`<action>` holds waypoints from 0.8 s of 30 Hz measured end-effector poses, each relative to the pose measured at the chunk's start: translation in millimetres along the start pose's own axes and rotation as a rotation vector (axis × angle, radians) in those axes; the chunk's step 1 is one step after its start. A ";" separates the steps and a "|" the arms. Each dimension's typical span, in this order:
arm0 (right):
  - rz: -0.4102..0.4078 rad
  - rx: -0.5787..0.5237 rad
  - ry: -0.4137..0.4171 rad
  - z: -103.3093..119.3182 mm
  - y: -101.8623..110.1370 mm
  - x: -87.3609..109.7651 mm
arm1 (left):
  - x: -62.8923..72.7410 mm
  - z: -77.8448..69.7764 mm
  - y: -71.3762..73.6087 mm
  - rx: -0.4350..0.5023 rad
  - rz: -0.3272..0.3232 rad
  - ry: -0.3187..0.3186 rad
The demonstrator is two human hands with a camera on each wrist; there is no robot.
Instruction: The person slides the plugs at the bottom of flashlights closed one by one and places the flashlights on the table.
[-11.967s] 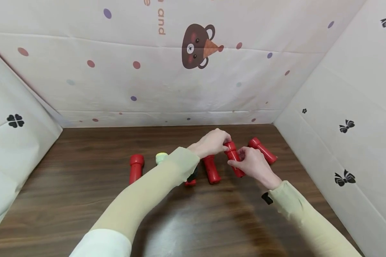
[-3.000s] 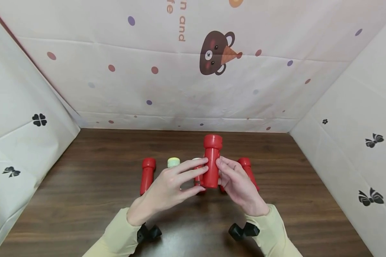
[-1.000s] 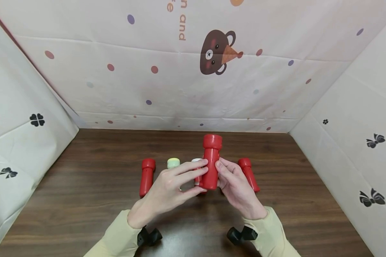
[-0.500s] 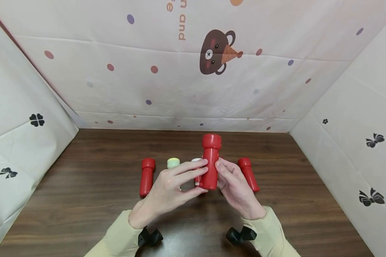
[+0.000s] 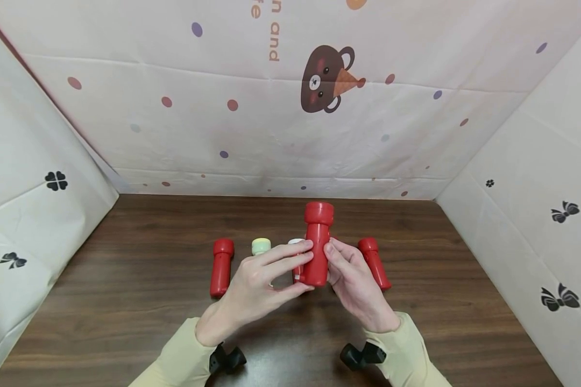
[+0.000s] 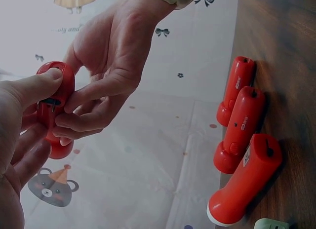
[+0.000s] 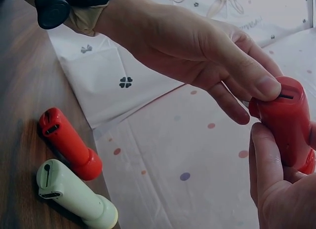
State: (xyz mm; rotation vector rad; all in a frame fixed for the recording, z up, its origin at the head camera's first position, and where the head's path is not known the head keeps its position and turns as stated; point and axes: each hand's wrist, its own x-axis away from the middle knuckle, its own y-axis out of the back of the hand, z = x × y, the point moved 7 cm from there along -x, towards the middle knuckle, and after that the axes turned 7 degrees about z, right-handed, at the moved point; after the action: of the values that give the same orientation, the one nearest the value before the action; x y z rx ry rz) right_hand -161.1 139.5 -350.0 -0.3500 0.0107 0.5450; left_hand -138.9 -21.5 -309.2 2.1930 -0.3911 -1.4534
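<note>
Both hands hold a red flashlight [image 5: 318,242] upright above the table, its wide head at the top in the head view. My left hand [image 5: 256,282] grips it from the left, fingers along the body; its thumb [image 7: 268,87] presses the slotted tail end in the right wrist view. From the other side my right hand [image 5: 358,285] pinches the body with thumb and fingers. Thin metal plug prongs [image 6: 53,106] stick out of the flashlight in the left wrist view. Fingers cover part of its body.
Left on the wooden table [image 5: 140,322] lie a red flashlight [image 5: 221,267] and a pale green one [image 7: 76,194]. A white-rimmed red flashlight [image 6: 247,179] and two more red ones, one red flashlight [image 5: 376,263] at far right, lie beyond. Printed sheets [image 5: 252,129] wall the back and sides.
Twelve seconds ago, both hands were on a red flashlight low at the right of the table; now they hold one upright near the middle. Over the last second, hands and flashlight have barely shifted.
</note>
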 end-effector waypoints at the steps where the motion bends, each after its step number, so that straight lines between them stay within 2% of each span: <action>1: 0.001 -0.001 0.004 0.2 -0.2 0.1 | 0.0 0.0 -0.1 0.000 0.002 0.001; 24: -0.019 -0.013 0.046 -1.1 -2.5 0.2 | 1.1 -1.2 -1.1 -0.037 -0.025 0.009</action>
State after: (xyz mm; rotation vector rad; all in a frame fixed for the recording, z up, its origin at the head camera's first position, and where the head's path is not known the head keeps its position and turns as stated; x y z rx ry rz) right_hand -159.6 137.3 -350.2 -0.3747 0.0478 0.5184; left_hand -137.4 -20.9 -310.2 2.1817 -0.3327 -1.4525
